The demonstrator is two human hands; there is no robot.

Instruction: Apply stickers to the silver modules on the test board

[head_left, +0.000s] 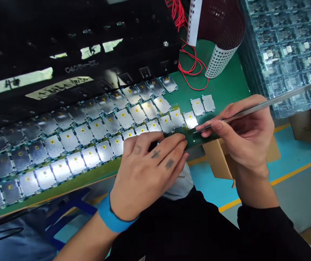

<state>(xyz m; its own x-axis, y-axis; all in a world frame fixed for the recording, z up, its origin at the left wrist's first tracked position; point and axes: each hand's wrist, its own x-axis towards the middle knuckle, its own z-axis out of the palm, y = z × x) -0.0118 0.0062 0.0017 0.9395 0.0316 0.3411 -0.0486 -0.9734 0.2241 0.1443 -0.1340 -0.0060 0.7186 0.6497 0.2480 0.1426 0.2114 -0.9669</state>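
My right hand (249, 136) grips a pair of metal tweezers (282, 97) between thumb and fingers. Their tip points at the lower edge of a small silver plate with a yellow mark (190, 119); whether it touches cannot be told. My left hand (148, 170), with a blue wrist strap (114, 214), lies over the front edge of the bench. Its fingers are loosely bent and somewhat apart, tips beside the lower row of silver plates (166, 124); its thumb is hidden. Two more such plates (197, 107) sit apart, just above the tweezers.
Several rows of silver plates (82, 134) cover the green bench mat (231, 85). Behind them stands a black box with switches (90, 43). Red wire (196, 69) and a curled perforated white sheet (222, 59) lie at the back. Stacked clear trays (288, 47) are at right, cardboard boxes (219, 159) below.
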